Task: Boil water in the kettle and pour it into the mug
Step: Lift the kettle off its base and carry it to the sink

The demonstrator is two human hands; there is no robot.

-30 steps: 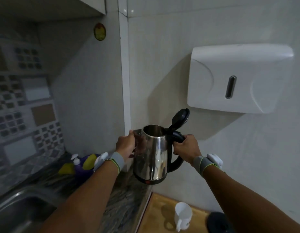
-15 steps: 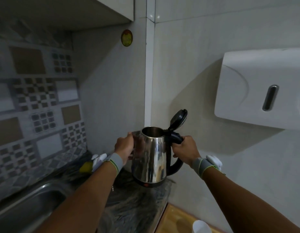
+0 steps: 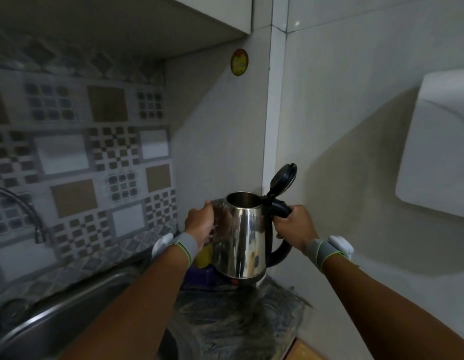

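A shiny steel kettle (image 3: 241, 240) hangs in the air above the dark stone counter (image 3: 238, 315), its black lid (image 3: 282, 178) flipped up and its mouth open. My right hand (image 3: 294, 226) grips the black handle on its right side. My left hand (image 3: 199, 222) holds the kettle's body at the spout side, fingers wrapped round the steel. The mug is out of view.
A steel sink (image 3: 57, 323) lies at the lower left, with a curved tap (image 3: 31, 214) over it. Patterned tiles cover the wall behind. A white wall-mounted box (image 3: 441, 152) sticks out at the right. Something yellow and purple (image 3: 203, 258) sits behind the kettle.
Both hands have carried the kettle leftwards over the counter, closer to the sink. My view has swung left, so the mug and wooden surface have dropped out and the tap has appeared.
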